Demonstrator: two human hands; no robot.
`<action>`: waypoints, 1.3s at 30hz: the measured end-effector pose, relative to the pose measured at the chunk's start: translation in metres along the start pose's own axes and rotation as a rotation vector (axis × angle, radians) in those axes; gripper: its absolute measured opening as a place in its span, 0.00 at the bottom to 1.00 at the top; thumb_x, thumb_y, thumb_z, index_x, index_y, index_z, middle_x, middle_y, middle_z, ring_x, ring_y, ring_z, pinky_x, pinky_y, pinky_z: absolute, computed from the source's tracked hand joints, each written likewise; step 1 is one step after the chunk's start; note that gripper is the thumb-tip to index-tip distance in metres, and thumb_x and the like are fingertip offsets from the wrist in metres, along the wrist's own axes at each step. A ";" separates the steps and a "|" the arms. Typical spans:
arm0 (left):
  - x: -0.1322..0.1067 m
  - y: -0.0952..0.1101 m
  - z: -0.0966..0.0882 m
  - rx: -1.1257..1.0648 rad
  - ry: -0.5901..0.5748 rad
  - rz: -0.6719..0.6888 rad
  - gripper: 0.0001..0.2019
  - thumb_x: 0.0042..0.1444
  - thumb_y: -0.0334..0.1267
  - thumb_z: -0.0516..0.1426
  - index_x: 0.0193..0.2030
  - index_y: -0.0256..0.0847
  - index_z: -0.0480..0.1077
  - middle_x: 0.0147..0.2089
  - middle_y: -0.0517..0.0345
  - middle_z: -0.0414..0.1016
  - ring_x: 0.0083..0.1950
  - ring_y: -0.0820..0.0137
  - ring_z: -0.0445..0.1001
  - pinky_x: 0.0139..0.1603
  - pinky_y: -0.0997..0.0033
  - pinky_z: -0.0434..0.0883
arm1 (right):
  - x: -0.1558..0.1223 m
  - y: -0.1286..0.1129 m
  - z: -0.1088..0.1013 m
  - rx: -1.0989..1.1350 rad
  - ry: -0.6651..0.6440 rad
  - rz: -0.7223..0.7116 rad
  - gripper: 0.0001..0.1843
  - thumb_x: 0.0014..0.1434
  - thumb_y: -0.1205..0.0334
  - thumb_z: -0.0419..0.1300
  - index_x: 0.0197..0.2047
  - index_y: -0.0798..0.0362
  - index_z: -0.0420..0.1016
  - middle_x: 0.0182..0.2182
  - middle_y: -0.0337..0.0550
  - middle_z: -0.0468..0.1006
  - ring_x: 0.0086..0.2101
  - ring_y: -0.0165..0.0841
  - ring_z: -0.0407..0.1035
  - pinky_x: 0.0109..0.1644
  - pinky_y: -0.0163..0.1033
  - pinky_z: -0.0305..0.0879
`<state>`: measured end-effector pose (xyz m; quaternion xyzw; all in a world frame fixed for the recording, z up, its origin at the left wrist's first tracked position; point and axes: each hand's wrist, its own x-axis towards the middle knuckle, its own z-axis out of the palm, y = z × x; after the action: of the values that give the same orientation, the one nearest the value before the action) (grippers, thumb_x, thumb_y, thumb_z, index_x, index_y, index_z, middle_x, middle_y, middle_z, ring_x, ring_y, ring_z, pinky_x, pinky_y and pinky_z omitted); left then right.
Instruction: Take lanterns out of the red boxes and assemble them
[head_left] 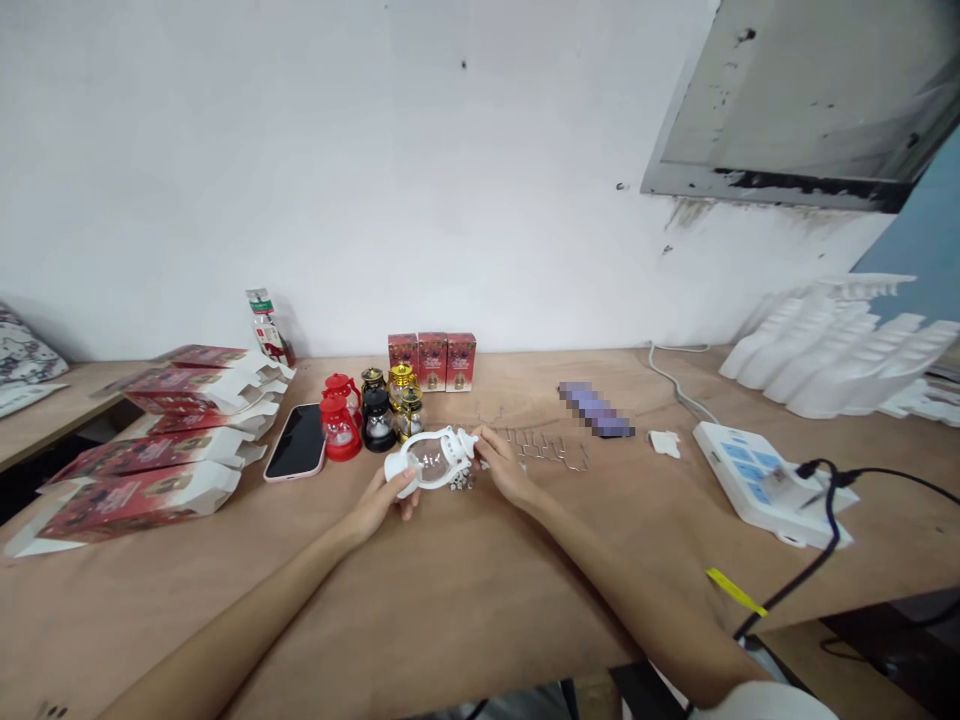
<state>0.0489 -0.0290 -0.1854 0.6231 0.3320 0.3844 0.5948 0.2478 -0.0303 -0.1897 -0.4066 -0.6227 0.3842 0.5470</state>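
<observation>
A small white lantern (431, 460) with a clear globe lies tilted on its side between my hands, just above the table. My left hand (386, 500) is closed round its base. At the other end, the fingers of my right hand (502, 462) pinch the tip of the lantern's top. Beneath the lantern sits a little heap of small shiny metal parts (462, 480), partly covered. Several bent wire handles (544, 447) lie to the right of my right hand. Behind my left hand stand finished-looking small lanterns: red ones (341, 420), a black one (378, 420) and gold ones (403, 385).
Three red boxes (432, 362) stand by the wall. Open red cartons (150, 490) lie at left beside a phone (297, 442). A purple packet (596, 410), a white scrap (664, 443), a power strip (765, 480) with cables and stacked white moulded pieces (832, 350) are at right.
</observation>
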 end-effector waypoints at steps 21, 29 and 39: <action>0.002 0.006 0.001 -0.167 0.204 -0.050 0.23 0.38 0.52 0.64 0.32 0.38 0.62 0.21 0.65 0.65 0.20 0.77 0.63 0.21 0.76 0.61 | 0.015 -0.003 -0.024 -0.226 0.565 -0.093 0.22 0.57 0.41 0.47 0.30 0.51 0.67 0.22 0.36 0.66 0.23 0.29 0.59 0.28 0.34 0.57; 0.003 -0.005 -0.005 -0.091 0.158 0.043 0.20 0.41 0.49 0.63 0.32 0.38 0.63 0.18 0.68 0.60 0.18 0.79 0.57 0.20 0.78 0.56 | 0.035 0.013 -0.082 -0.592 0.639 -0.013 0.21 0.59 0.47 0.47 0.34 0.54 0.71 0.29 0.45 0.74 0.28 0.33 0.64 0.34 0.37 0.59; -0.005 0.019 0.004 -0.204 0.425 0.135 0.26 0.28 0.45 0.68 0.36 0.36 0.70 0.33 0.56 0.74 0.36 0.67 0.71 0.38 0.70 0.68 | 0.055 0.015 -0.082 -1.183 0.124 0.100 0.09 0.49 0.74 0.60 0.22 0.54 0.75 0.28 0.48 0.77 0.36 0.37 0.68 0.40 0.38 0.56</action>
<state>0.0496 -0.0365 -0.1666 0.4855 0.3669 0.5773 0.5444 0.3266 0.0287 -0.1742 -0.6928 -0.6779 -0.0271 0.2443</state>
